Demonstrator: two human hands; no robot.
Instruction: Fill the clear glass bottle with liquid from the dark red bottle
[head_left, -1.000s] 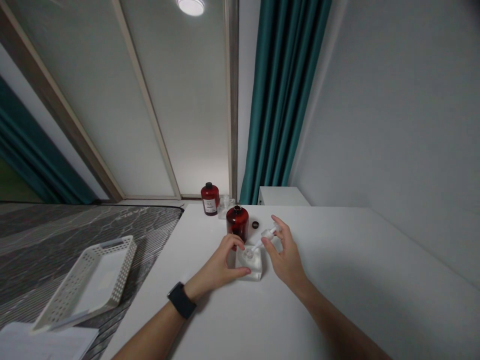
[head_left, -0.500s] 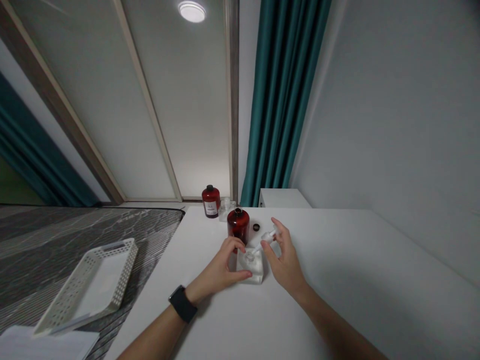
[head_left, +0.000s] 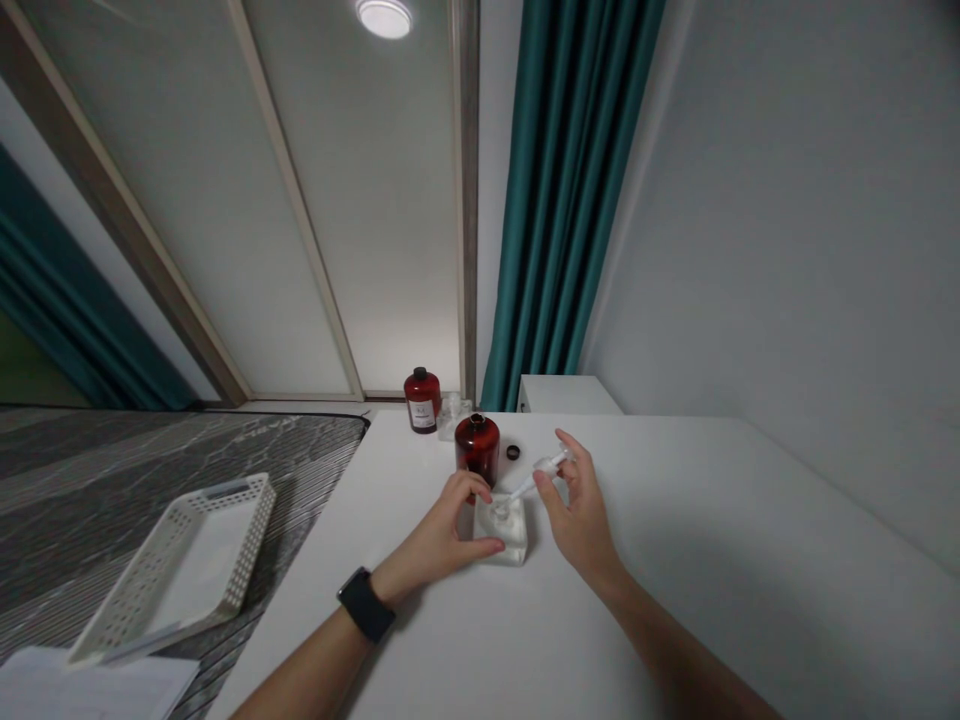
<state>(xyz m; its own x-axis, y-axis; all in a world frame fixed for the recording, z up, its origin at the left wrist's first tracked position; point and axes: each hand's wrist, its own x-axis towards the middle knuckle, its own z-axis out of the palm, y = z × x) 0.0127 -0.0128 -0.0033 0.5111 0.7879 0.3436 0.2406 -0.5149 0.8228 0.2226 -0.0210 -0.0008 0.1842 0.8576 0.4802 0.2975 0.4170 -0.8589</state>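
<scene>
A clear, square bottle (head_left: 504, 530) stands on the white table, with my left hand (head_left: 450, 535) gripping it between thumb and fingers. My right hand (head_left: 576, 500) holds a white pump head (head_left: 547, 467) whose tube slants down to the left, its lower end close to the bottle's mouth; whether it is still inside cannot be made out. Just behind the clear bottle is an uncapped dark red bottle (head_left: 477, 447). A small black cap (head_left: 513, 452) lies to its right.
Farther back stand a capped red bottle (head_left: 421, 402) with a white label and another clear bottle (head_left: 448, 418). Left of the table (head_left: 420, 640) is a white perforated basket (head_left: 180, 565), with white sheets (head_left: 97, 685) near it. A white cabinet (head_left: 570, 393) sits behind the table.
My right hand has moved a little to the right with the pump head, drawing its tube away from the clear bottle. My left hand has stayed on the bottle.
</scene>
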